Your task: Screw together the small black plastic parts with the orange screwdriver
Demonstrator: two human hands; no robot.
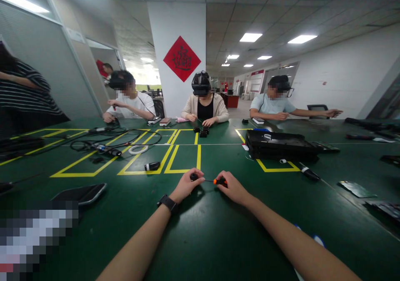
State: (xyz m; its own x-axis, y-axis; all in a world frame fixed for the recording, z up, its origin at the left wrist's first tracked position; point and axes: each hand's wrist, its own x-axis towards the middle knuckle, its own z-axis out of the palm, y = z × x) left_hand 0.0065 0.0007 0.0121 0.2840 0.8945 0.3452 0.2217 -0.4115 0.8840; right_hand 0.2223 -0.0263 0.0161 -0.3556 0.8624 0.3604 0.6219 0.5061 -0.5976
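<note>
My left hand [186, 184], with a dark watch on its wrist, is closed around a small black round part [194, 176]; the fingers hide most of it. My right hand [231, 186] grips a screwdriver by its orange and black handle [220, 182]. The thin dark shaft [208, 181] points left, towards the black part. Whether its tip touches the part I cannot tell. Both hands are just above the green table [200, 239], in front of me.
A black case [278, 143] lies ahead to the right, near a black-and-white tool [309, 172]. Cables [103, 145] are tangled on the left, and a small black device [152, 166] sits inside yellow tape. Several people are across the table, one with hands at small black blocks [203, 132].
</note>
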